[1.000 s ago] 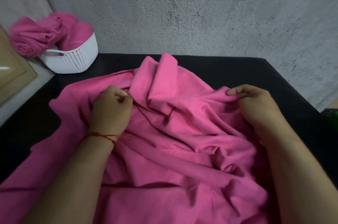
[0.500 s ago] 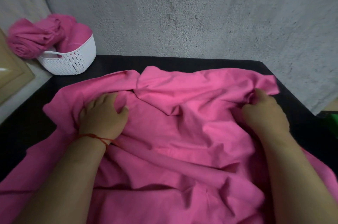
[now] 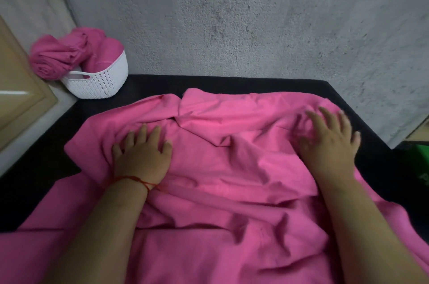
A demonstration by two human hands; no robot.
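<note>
Head view looks down on my fingers (image 3: 142, 131): those of my left hand (image 3: 142, 156) lie straight and slightly spread, palm down, pressing flat on the pink cloth (image 3: 232, 167) and gripping nothing. A red thread (image 3: 137, 180) circles that wrist. My right hand (image 3: 329, 142) is likewise released, its fingers fanned wide and blurred, over the cloth toward two o'clock. I cannot tell whether its tips touch the fabric or hover just above it. The pink cloth lies rumpled under and between both hands, with a thick fold running across its far part at twelve o'clock and loose creases near my forearms at six o'clock. It covers most of the black table (image 3: 151, 85) and leaves bare strips at nine, twelve and three o'clock. At ten o'clock a white basket (image 3: 99, 85) stands on the table's far corner, well apart from my left hand, with rolled pink cloths (image 3: 58, 56) heaped in it and spilling over its rim. A tan panel (image 3: 18, 88) leans at nine o'clock, a green object (image 3: 417, 163) shows at three o'clock, and the grey wall (image 3: 255, 17) rises behind at twelve o'clock.
</note>
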